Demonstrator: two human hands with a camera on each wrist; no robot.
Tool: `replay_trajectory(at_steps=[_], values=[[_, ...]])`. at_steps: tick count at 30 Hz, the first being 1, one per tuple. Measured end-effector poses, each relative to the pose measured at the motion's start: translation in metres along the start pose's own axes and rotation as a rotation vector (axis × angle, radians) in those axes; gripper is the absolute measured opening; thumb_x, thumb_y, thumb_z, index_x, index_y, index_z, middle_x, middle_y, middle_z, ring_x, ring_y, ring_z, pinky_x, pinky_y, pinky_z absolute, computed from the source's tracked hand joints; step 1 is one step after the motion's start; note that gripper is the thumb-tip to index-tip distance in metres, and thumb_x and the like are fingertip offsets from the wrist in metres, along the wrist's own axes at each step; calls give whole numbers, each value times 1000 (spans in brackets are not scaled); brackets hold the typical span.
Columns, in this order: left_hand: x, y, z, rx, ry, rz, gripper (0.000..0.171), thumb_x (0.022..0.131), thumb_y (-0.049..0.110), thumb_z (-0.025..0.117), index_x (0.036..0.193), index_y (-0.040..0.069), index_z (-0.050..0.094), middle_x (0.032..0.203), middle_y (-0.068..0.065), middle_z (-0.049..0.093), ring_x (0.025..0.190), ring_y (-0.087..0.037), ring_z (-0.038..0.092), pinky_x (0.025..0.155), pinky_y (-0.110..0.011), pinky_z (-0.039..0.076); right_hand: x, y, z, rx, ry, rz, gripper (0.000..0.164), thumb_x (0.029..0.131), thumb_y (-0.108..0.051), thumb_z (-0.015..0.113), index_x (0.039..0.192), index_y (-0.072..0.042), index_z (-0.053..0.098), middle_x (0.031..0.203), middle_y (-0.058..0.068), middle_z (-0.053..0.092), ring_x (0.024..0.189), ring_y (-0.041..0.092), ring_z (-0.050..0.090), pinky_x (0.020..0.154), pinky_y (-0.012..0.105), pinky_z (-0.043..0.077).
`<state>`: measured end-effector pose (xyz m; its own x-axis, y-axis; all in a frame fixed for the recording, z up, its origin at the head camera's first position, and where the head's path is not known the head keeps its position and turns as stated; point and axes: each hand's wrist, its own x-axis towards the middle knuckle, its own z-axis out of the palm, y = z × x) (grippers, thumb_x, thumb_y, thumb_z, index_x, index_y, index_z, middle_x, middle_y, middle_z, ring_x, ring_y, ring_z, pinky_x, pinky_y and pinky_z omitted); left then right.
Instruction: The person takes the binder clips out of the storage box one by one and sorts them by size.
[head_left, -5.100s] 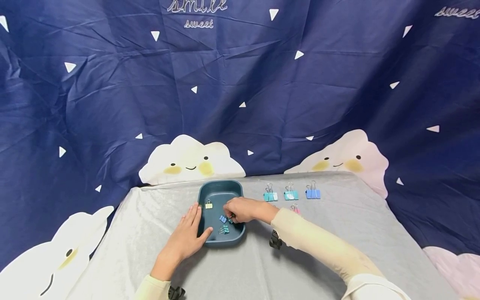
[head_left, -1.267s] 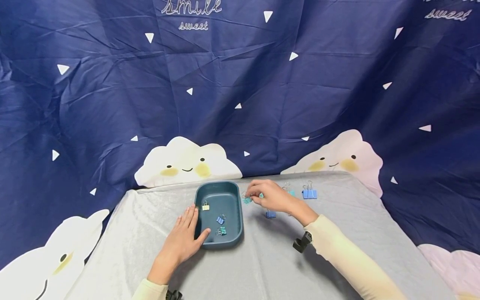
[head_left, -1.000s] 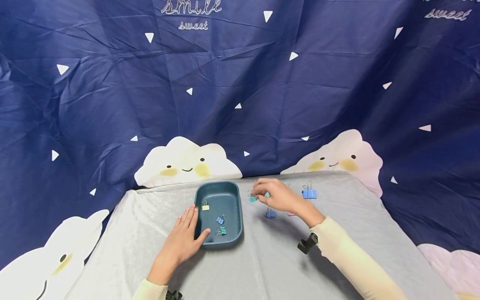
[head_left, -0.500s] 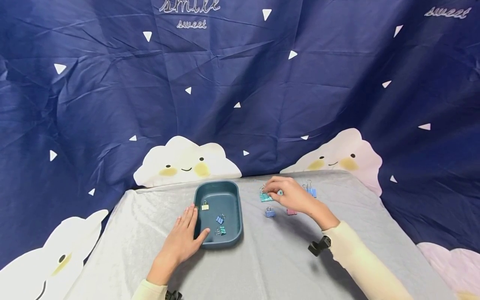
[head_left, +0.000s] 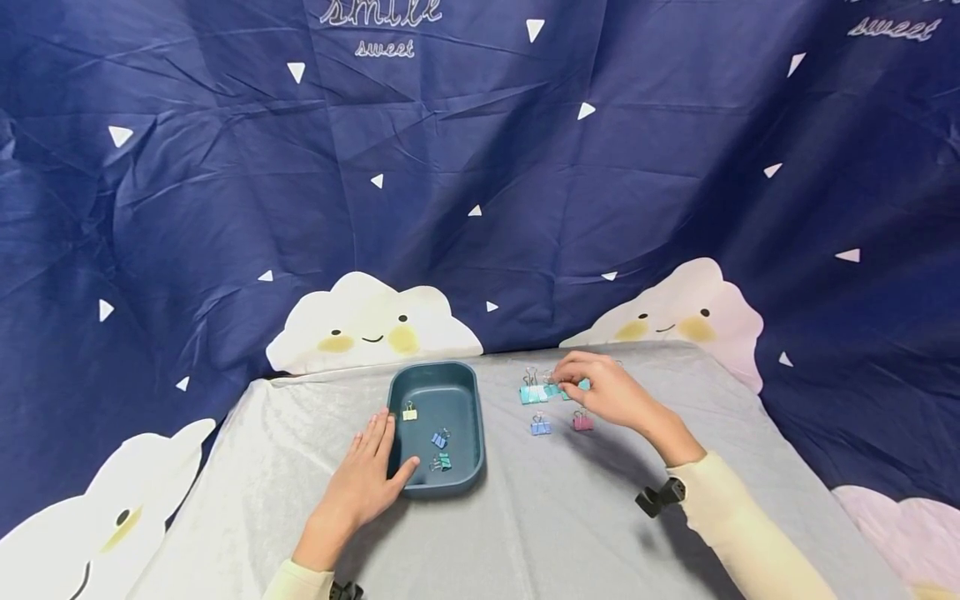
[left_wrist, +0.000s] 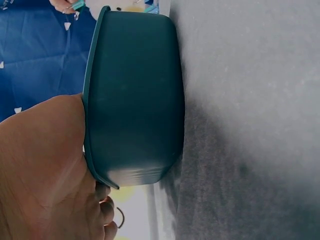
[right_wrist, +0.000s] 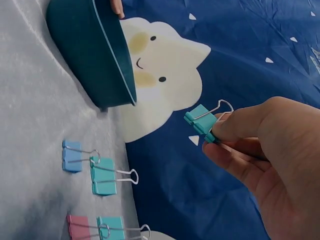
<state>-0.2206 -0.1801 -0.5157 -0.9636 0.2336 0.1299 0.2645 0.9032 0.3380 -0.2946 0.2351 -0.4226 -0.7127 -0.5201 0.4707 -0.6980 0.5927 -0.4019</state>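
My right hand [head_left: 613, 396] pinches a small teal binder clip [right_wrist: 201, 121] above the cloth, its wire handles toward the palm. Close by stand a larger teal binder clip [head_left: 532, 394] and, partly behind the fingers, another teal binder clip [right_wrist: 111, 227]. Nearer me are a small blue binder clip [head_left: 540, 426] and a pink binder clip [head_left: 582, 422]. My left hand [head_left: 362, 475] rests with straight fingers on the left rim of a dark teal bin [head_left: 480, 433]. Inside lie a yellow binder clip [head_left: 409, 412], a blue binder clip [head_left: 440, 438] and a teal binder clip [head_left: 442, 462].
A grey cloth [head_left: 517, 517] covers the table. Behind it hangs a navy curtain [head_left: 450, 233] with clouds and triangles. The large blue clip at the back right is mostly hidden by my right hand; a bit of its handle shows.
After reaching into the bin, my right hand has lifted out a teal binder clip and carried it rightward, past the first standing teal clip. My left hand has stayed on the bin.
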Motion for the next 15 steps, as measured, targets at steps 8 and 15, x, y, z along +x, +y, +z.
replay_trajectory(at_steps=[8,15], values=[[2,0,-1,5,-14,-6,90,106,53,57,166,-5,26,177,-23,20,165,-41,21,132,-60,23,-12,8,-10,-20,22,42,19,93,0,78,104,-14,84,107,-4,78,90,11,71,74,35,60],[1,0,0,-4,-26,-15,89,107,51,58,167,-5,24,177,-22,19,165,-41,19,133,-61,22,-26,18,-15,-27,50,62,20,92,3,78,104,-12,83,104,-3,78,88,14,71,77,36,61]])
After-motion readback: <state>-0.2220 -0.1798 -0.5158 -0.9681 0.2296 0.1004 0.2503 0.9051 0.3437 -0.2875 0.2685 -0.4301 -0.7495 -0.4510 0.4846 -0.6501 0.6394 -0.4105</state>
